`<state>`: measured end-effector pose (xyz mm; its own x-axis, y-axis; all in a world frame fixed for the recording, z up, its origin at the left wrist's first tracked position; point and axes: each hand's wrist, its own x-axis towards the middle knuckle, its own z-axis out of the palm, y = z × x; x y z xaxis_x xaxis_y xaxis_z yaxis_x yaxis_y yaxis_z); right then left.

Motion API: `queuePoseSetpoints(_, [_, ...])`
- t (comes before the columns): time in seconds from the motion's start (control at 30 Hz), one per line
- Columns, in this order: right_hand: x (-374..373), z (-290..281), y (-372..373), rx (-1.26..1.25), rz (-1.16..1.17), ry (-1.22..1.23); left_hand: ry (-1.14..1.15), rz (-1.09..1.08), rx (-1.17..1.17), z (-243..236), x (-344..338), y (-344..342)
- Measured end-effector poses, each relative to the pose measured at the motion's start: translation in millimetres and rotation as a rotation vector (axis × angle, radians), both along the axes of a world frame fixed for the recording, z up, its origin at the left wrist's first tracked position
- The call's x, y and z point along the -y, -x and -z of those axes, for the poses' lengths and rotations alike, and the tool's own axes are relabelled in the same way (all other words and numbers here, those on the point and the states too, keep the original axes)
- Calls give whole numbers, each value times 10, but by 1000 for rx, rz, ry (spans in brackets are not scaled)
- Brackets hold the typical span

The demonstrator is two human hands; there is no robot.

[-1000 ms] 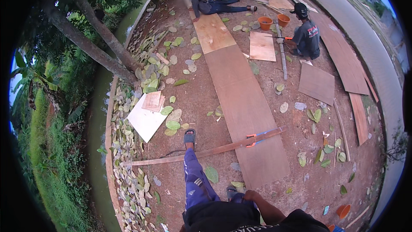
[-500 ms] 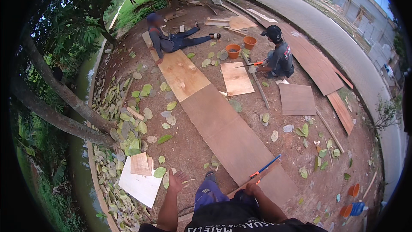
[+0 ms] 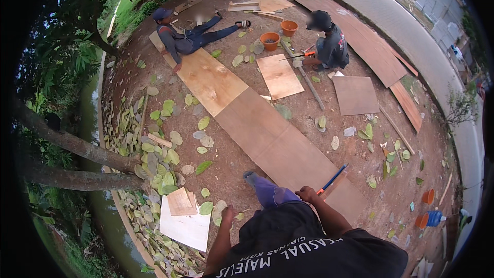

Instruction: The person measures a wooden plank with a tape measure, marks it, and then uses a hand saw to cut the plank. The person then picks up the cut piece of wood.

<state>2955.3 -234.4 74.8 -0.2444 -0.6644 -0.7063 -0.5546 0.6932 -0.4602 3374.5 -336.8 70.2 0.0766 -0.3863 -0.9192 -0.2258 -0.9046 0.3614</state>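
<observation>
My right hand [image 3: 307,194] is closed at the orange grip of a handsaw [image 3: 334,179] with a long bluish blade. The saw lies across the near part of a long brown plywood sheet [image 3: 278,141], beside a narrow wooden strip [image 3: 335,184]. My left hand [image 3: 229,214] hangs out to my left above the soil, seen nearly edge-on, holding nothing, its fingers loosely apart. Near it, a small square board [image 3: 180,202] rests on a white sheet [image 3: 182,226]. A lighter plywood sheet [image 3: 213,82] continues the brown one at the far end.
One person [image 3: 177,38] sits at the far end with a hand on the sheet. Another person [image 3: 329,44] crouches, sawing near a square board [image 3: 280,76]. Orange buckets [image 3: 269,41], fallen leaves [image 3: 159,162], tree trunks [image 3: 77,180] and a water channel [image 3: 110,221] surround the work.
My body has leaned forward and the view has shifted. My left hand has drawn in from its spread pose. My right hand and the saw have moved up and to the right.
</observation>
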Motion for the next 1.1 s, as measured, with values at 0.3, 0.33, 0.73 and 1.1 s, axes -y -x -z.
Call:
queuePoseSetpoints(0.3, [864, 545, 120, 39, 272, -274, -131, -27, 30, 346, -181, -507])
queuePoseSetpoints(0.33, [1060, 547, 122, -5, 247, -366, -88, -52, 38, 330, -39, -580])
queuePoseSetpoints(0.73, [3564, -53, 216, 109, 486, 303, 258, 162, 53, -32, 3683, -874])
queuePoseSetpoints(1.1, [3011, 210, -1028, -165, 589, -285, 77, 302, 33, 191, 5548, -1086])
